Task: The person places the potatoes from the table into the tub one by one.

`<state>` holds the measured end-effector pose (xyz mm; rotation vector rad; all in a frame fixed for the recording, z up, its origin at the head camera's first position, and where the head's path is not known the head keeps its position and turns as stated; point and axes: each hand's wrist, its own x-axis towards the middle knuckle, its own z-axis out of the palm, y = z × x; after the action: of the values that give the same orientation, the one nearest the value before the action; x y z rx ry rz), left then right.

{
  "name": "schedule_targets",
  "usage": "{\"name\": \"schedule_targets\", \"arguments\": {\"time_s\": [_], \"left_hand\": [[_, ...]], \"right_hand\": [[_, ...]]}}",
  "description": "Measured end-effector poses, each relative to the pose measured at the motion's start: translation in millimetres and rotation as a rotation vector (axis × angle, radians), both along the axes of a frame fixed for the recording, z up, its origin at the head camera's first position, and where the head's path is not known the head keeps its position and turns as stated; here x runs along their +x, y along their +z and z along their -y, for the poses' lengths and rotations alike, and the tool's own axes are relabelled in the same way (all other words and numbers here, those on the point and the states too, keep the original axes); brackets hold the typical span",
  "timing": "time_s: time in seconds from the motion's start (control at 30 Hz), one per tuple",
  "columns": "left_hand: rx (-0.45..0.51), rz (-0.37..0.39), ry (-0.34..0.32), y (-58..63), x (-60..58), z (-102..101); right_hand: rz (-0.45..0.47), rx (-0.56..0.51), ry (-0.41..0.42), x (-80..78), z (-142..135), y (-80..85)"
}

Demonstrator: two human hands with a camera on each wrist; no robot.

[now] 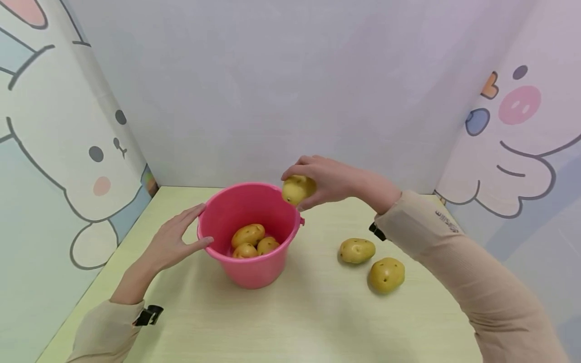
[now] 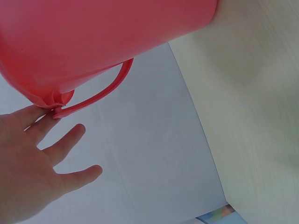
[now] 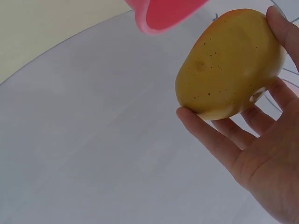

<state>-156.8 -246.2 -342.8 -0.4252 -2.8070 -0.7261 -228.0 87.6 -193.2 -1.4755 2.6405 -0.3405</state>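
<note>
A pink bucket (image 1: 256,269) stands on the table with several potatoes (image 1: 248,235) inside. My left hand (image 1: 170,242) rests at its left rim, the thumb lying over the edge. In the left wrist view, spread, straight fingers (image 2: 70,142) show beside the bucket's handle (image 2: 105,92), some touching the bucket near the handle's joint. Above the right rim, my right hand (image 1: 333,179) holds another potato (image 1: 297,190) between thumb and fingers. The right wrist view shows this held potato (image 3: 229,65) close up, with the bucket's rim (image 3: 149,23) near it.
Two more potatoes lie on the table right of the bucket, one oblong potato (image 1: 357,251) and one rounder potato (image 1: 387,275), below the right forearm. A pale wall (image 1: 281,101) rises behind the table (image 1: 272,327), and cartoon-printed panels flank both sides.
</note>
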Motion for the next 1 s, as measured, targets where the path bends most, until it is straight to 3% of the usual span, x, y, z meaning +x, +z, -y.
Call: {"name": "schedule_targets", "arguments": {"time_s": [0.6,1.0], "left_hand": [[-0.005,0.0,0.005,-0.8,0.5,-1],[-0.005,0.009,0.01,0.4,0.7,-1]], "right_hand": [[0.144,0.056,-0.059,-12.2,44,6.4],[0.178,0.102,-0.084,-22.9,76,2.5]]}}
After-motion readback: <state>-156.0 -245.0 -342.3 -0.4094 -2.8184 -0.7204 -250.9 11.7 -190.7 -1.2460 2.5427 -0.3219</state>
